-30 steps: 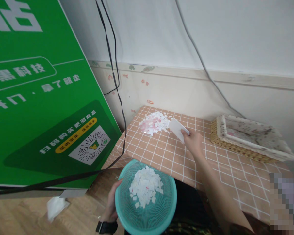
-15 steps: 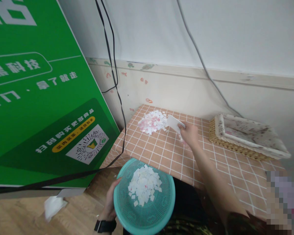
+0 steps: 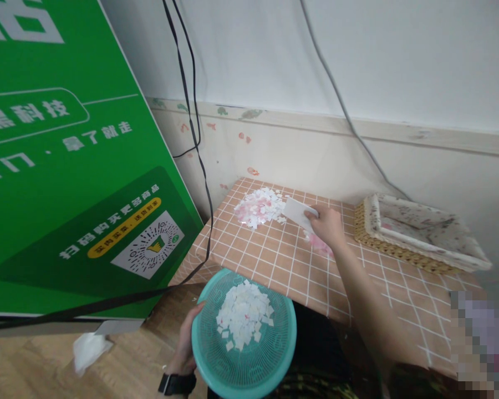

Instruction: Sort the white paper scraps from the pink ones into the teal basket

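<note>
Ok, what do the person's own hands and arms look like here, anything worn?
Both hands are bare, no gloves. The left hand has a black watch on its wrist. The right hand and its forearm show no sleeve, band or markings.

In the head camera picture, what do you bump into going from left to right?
Green sign → crumpled white paper on the floor → left hand → teal basket → right hand → wicker tray.

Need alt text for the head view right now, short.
The right hand holds a white card beside a pile of paper scraps on the tiled table. The left hand holds a teal basket of scraps below the edge.
</note>
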The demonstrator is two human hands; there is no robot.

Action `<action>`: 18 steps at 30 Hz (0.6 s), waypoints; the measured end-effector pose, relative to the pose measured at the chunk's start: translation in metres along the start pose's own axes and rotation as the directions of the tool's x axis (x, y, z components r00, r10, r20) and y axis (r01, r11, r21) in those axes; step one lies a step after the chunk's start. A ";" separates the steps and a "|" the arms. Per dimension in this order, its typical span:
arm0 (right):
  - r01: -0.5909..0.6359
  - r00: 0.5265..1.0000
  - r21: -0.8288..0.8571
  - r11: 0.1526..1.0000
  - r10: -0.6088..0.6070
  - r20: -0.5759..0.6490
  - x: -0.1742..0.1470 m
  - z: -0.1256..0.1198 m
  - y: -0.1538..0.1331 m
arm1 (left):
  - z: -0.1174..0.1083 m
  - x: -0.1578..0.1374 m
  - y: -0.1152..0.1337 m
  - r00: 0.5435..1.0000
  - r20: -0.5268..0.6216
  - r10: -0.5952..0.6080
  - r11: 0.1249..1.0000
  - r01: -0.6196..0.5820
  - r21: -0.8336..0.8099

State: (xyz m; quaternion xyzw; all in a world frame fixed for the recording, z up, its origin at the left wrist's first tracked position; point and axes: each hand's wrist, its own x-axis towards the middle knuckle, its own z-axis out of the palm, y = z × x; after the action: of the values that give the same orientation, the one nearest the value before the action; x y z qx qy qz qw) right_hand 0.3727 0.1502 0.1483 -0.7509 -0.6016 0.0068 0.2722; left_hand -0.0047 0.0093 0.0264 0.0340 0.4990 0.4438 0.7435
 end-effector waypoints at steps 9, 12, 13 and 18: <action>-0.094 0.988 0.026 0.995 0.097 -0.122 -0.016 0.005 0.003 | 0.003 -0.001 0.001 1.000 0.014 -0.003 1.000 0.003 0.006; -0.079 0.994 0.026 0.997 0.081 -0.076 -0.003 0.009 0.000 | 0.001 0.000 0.000 1.000 -0.015 0.009 1.000 -0.009 0.007; -0.071 0.996 0.033 0.997 0.073 -0.060 0.000 0.010 0.000 | 0.000 0.000 0.000 1.000 -0.016 0.010 1.000 -0.010 0.005; -0.039 0.999 0.030 0.999 0.040 -0.016 -0.002 0.007 0.000 | 0.001 -0.001 0.001 1.000 0.011 0.008 1.000 -0.008 -0.013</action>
State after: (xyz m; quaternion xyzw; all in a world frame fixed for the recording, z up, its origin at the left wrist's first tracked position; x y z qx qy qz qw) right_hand 0.3696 0.1510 0.1415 -0.7585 -0.5842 0.0148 0.2883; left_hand -0.0040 0.0098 0.0279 0.0338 0.4920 0.4498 0.7446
